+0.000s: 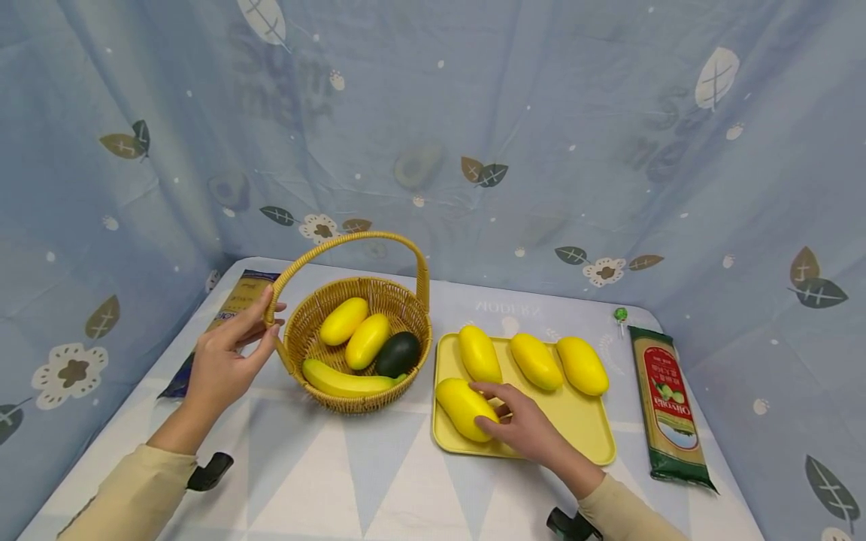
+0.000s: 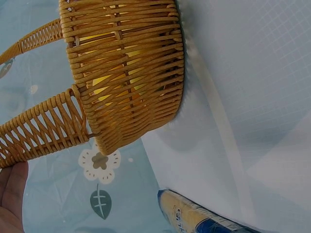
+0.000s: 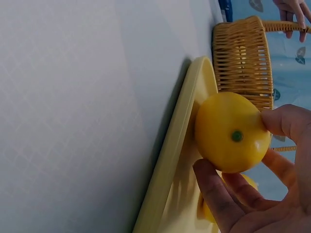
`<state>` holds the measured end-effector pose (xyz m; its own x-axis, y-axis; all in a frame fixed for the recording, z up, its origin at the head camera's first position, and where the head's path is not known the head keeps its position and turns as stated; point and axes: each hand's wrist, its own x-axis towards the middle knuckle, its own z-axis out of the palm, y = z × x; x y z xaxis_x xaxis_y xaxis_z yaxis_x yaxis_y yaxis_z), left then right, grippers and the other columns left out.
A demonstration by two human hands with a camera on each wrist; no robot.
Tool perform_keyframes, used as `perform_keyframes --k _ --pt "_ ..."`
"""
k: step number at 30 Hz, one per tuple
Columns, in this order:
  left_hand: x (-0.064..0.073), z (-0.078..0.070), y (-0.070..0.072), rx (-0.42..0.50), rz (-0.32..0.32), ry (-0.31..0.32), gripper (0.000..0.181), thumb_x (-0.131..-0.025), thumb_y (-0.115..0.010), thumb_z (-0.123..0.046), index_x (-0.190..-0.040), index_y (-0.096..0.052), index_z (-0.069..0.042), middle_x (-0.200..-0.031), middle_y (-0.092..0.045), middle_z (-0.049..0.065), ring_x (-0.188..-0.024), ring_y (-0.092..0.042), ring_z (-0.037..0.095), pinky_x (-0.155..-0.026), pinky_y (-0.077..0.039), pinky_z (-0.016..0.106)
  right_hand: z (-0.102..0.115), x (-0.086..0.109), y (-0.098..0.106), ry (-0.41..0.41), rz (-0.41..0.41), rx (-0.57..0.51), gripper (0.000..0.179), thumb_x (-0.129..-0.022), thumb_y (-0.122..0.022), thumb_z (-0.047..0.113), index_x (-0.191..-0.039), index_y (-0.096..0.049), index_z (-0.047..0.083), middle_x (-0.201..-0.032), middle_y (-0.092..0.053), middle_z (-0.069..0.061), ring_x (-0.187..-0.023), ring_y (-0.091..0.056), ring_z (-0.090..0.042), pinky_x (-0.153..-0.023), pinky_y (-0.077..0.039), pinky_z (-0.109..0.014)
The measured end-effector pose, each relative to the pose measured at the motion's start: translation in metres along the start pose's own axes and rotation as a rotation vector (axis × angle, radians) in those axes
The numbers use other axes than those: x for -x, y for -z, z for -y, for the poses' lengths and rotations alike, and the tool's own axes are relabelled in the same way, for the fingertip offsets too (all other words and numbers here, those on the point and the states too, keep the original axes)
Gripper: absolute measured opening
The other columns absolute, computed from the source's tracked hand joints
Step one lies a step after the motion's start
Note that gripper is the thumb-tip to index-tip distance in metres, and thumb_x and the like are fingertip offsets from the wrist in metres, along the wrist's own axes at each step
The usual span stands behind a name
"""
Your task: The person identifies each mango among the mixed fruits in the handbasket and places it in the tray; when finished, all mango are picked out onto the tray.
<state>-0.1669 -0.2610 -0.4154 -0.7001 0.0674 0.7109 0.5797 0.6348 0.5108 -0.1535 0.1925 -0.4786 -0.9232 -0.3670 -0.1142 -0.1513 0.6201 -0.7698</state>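
Observation:
My left hand (image 1: 226, 353) holds the left side of a wicker basket's arched handle (image 1: 352, 239), its thumb and fingers about it. Inside the basket (image 1: 358, 406) lie two small yellow mangoes, a dark green avocado (image 1: 398, 355) and a banana (image 1: 348, 381). With my right hand (image 1: 528, 424) I grip a yellow mango (image 1: 463, 409) at the front left of a yellow tray (image 1: 575, 432). In the right wrist view, thumb and fingers lie on opposite sides of that mango (image 3: 231, 133), and its green stem spot faces the camera.
Three more mangoes (image 1: 537, 361) lie along the tray's back. Right of the tray is a green and red Olivoilà packet (image 1: 673, 409), with a green lollipop (image 1: 620, 315) behind it. A blue and gold packet (image 1: 237, 300) lies behind my left hand. Patterned curtains enclose the table.

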Motion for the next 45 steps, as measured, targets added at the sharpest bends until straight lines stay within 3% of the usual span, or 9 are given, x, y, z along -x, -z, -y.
perform_keyframes --k 4,13,18,29,33,39,45 --pt "0.000 -0.001 0.000 -0.004 -0.001 0.000 0.082 -0.077 -0.075 0.020 -0.149 -0.054 -0.013 -0.120 -0.073 0.013 -0.104 -0.061 -0.013 -0.084 -0.050 0.007 0.000 0.000 0.001 -0.016 0.005 0.002 0.052 -0.092 -0.076 0.037 -0.141 -0.061 0.026 -0.126 -0.063 -0.006 -0.093 -0.063 -0.015 -0.076 -0.057 -0.027" --pt "0.000 -0.001 0.000 0.000 -0.002 -0.001 0.082 -0.077 -0.075 0.020 -0.149 -0.054 -0.013 -0.120 -0.073 0.013 -0.104 -0.061 -0.014 -0.084 -0.051 0.007 0.008 0.002 0.007 0.013 -0.076 0.096 0.047 -0.092 -0.077 0.034 -0.136 -0.066 0.022 -0.123 -0.066 0.005 -0.104 -0.063 -0.015 -0.086 -0.059 -0.034" --pt "0.000 -0.001 0.000 0.000 -0.002 0.001 0.082 -0.078 -0.075 0.020 -0.149 -0.054 -0.013 -0.120 -0.073 0.014 -0.104 -0.060 -0.014 -0.084 -0.051 0.007 0.015 -0.001 0.013 0.045 -0.119 0.131 0.043 -0.093 -0.077 0.031 -0.134 -0.066 0.023 -0.126 -0.065 0.003 -0.107 -0.062 -0.017 -0.089 -0.058 -0.038" --pt "0.000 -0.001 0.000 -0.010 0.000 0.000 0.082 -0.078 -0.076 0.020 -0.150 -0.053 -0.013 -0.120 -0.073 0.013 -0.103 -0.060 -0.015 -0.084 -0.050 0.006 0.044 -0.030 0.017 0.173 -0.128 0.188 0.043 -0.094 -0.075 0.031 -0.135 -0.066 0.022 -0.130 -0.064 0.003 -0.111 -0.063 -0.024 -0.093 -0.057 -0.043" --pt "0.000 -0.001 0.000 -0.012 -0.003 0.002 0.082 -0.078 -0.076 0.019 -0.149 -0.053 -0.013 -0.120 -0.073 0.013 -0.103 -0.060 -0.015 -0.084 -0.050 0.006 0.062 -0.051 0.013 0.207 -0.075 0.185 0.044 -0.095 -0.074 0.031 -0.137 -0.065 0.024 -0.131 -0.062 0.002 -0.115 -0.061 -0.026 -0.097 -0.056 -0.046" --pt "0.000 0.000 -0.001 -0.009 -0.005 0.000 0.081 -0.078 -0.076 0.019 -0.149 -0.053 -0.013 -0.119 -0.073 0.014 -0.103 -0.060 -0.016 -0.084 -0.050 0.006 0.092 -0.090 0.007 0.330 0.050 0.183 0.046 -0.097 -0.072 0.028 -0.141 -0.062 0.019 -0.135 -0.059 -0.008 -0.121 -0.057 -0.029 -0.100 -0.053 -0.049" --pt "0.000 -0.001 0.000 -0.025 -0.007 -0.003 0.081 -0.078 -0.076 0.018 -0.149 -0.053 -0.013 -0.118 -0.073 0.014 -0.104 -0.058 -0.017 -0.084 -0.050 0.006 0.120 -0.127 -0.003 0.373 0.201 0.307 0.050 -0.098 -0.069 0.033 -0.145 -0.058 0.021 -0.147 -0.051 -0.005 -0.135 -0.048 -0.026 -0.111 -0.046 -0.045"
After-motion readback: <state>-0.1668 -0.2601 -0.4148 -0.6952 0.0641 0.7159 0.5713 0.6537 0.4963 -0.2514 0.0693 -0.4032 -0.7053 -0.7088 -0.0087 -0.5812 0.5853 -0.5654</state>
